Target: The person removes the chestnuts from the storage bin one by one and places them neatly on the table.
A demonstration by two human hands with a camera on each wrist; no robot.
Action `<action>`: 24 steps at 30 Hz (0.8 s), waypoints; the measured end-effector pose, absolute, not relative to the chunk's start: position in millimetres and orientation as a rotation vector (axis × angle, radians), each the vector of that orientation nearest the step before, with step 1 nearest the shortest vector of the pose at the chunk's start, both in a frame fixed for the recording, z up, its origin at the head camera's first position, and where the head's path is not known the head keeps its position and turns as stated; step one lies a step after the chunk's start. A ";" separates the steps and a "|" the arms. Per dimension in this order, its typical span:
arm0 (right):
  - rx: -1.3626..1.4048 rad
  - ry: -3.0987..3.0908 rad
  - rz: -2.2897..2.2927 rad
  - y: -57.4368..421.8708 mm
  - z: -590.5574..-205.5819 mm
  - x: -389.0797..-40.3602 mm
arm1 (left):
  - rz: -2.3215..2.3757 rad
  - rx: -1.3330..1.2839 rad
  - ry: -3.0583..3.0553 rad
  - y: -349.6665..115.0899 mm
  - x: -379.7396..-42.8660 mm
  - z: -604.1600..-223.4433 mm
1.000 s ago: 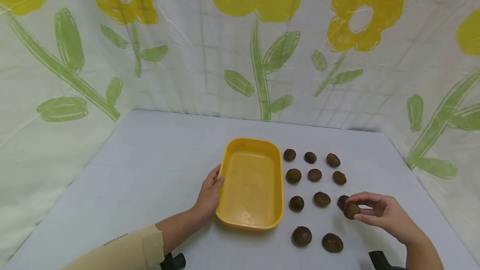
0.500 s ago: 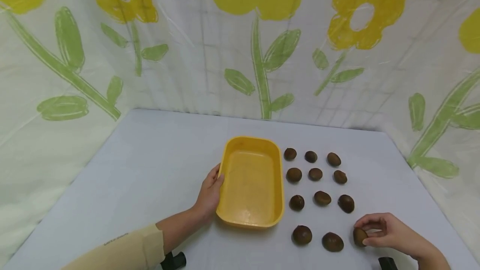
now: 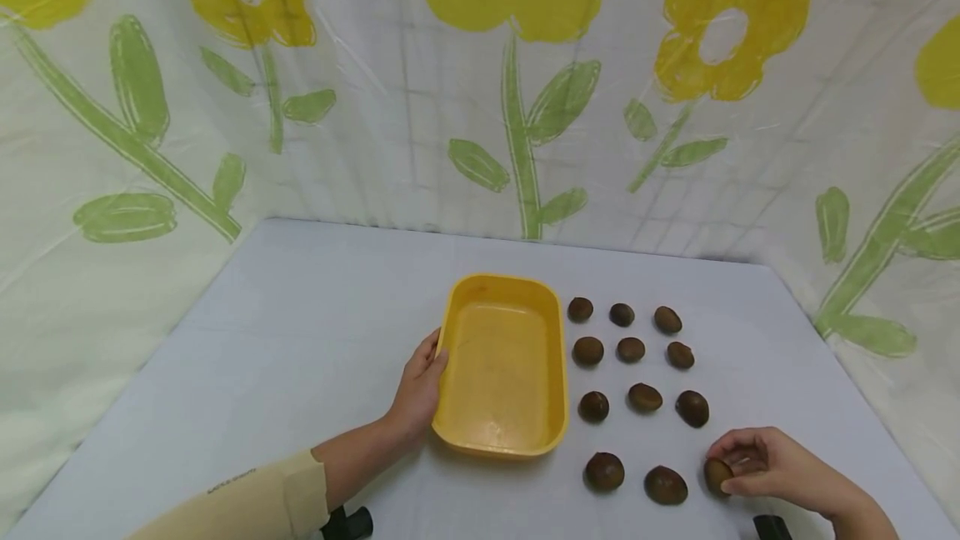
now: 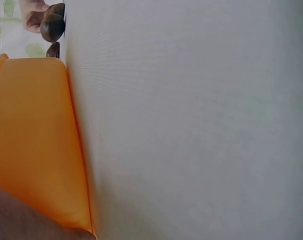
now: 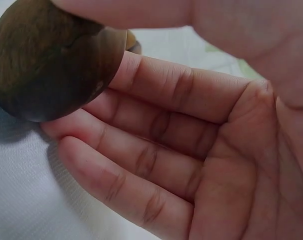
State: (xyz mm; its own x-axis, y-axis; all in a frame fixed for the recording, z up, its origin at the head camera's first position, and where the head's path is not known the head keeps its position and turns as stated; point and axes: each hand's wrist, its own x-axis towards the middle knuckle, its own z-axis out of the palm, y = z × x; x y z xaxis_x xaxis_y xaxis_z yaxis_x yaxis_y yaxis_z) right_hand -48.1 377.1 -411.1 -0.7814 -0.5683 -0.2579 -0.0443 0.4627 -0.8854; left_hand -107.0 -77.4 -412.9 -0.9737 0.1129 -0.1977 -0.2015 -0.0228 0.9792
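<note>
A yellow plastic tray [image 3: 501, 365], bare inside, stands mid-table. My left hand [image 3: 420, 386] grips its left side, thumb by the rim; the other fingers are mostly hidden behind the wall. The tray's outer wall [image 4: 31, 130] fills the left of the left wrist view. At the near right, my right hand [image 3: 776, 467] pinches a brown chestnut [image 3: 716, 478] between thumb and fingers, low at the table at the end of the nearest row. In the right wrist view this chestnut [image 5: 46, 60] shows between the thumb and fingertips, close over the white cloth.
Several chestnuts lie in spaced rows right of the tray, among them one in the middle [image 3: 644, 397], a near one [image 3: 665, 485] left of my right hand and one [image 3: 692, 408] beyond it. A flower-printed curtain [image 3: 360, 107] hangs behind the white table [image 3: 300, 340].
My right hand has brought the chestnut toward the near edge, beside the nearest row, and has stayed almost still over the last half second. The left hand and tray have not moved.
</note>
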 end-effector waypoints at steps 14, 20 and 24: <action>-0.497 2.283 -1.197 369.0 -408.8 -49.2 | 2.099 -0.097 2.042 -79.0 -107.2 -413.0; -0.443 2.370 -1.112 363.9 -407.7 -52.6 | 2.090 -0.102 2.056 -80.8 -107.9 -412.2; -0.430 2.371 -1.091 362.7 -406.8 -53.8 | 2.089 -0.107 2.055 -81.2 -108.2 -412.2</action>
State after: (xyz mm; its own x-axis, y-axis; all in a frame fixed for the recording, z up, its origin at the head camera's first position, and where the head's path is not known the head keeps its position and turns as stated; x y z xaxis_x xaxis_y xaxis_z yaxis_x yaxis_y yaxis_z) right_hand -53.8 362.7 -406.8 -0.8295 -0.4703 -0.3012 -0.0773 0.6308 -0.7720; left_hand -108.2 -81.2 -412.2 -0.9755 0.0978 -0.1970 -0.1986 -0.0064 0.9801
